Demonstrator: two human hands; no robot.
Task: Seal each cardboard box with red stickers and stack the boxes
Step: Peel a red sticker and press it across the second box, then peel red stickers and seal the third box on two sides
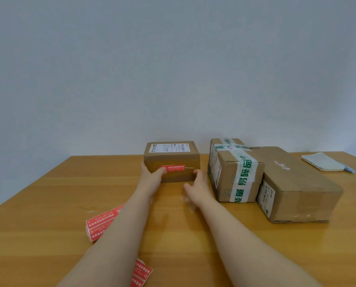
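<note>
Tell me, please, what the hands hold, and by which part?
Left hand grips the small box at its near left corner; right hand touches its front.

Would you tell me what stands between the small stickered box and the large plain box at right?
The head view shows the green-taped box between the small stickered box and the large plain box.

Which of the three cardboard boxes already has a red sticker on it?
The small left box: a red sticker sits on its front. The middle box has green-printed tape; the right box shows no sticker.
</note>
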